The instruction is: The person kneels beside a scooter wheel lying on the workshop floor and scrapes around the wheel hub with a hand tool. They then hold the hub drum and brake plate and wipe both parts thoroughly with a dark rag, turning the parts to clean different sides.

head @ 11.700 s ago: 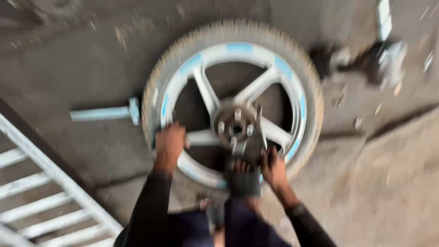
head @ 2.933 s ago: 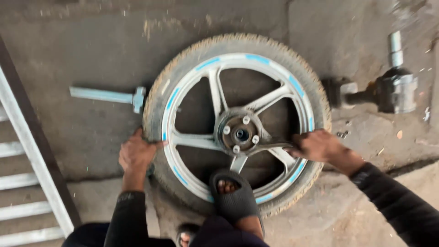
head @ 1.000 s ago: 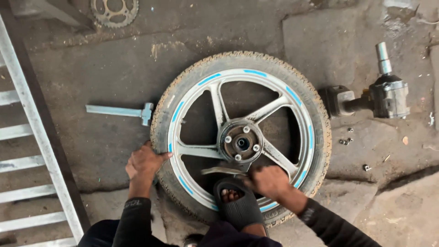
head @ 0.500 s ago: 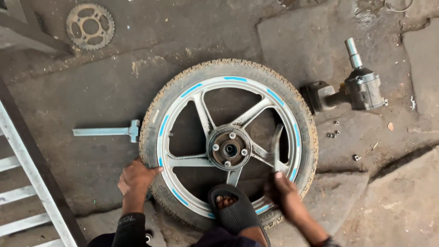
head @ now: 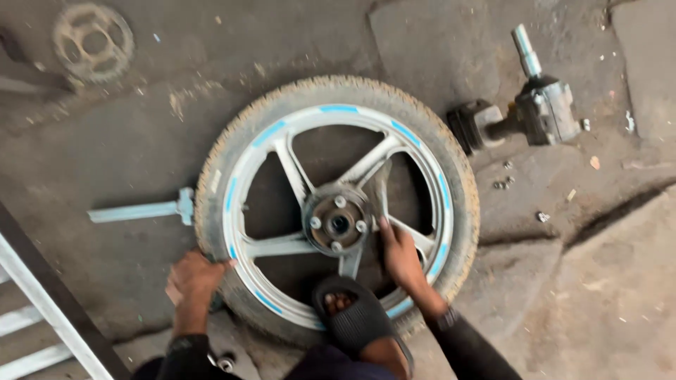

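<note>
On the wheel [head: 338, 211], both hands and a tyre lever [head: 382, 193]

Both arms wore long black sleeves, snug and reaching down to the wrists. The left hand [head: 193, 278] was bare, no glove, its cuff ending just short of the wheel [head: 338, 211]. The right hand [head: 401, 257] was bare too, with a dark band at the wrist where the sleeve began. One foot, on the wheel's near edge, wore a black open-toed slide sandal [head: 355, 317], toes showing. Dark trousers behind.
</note>
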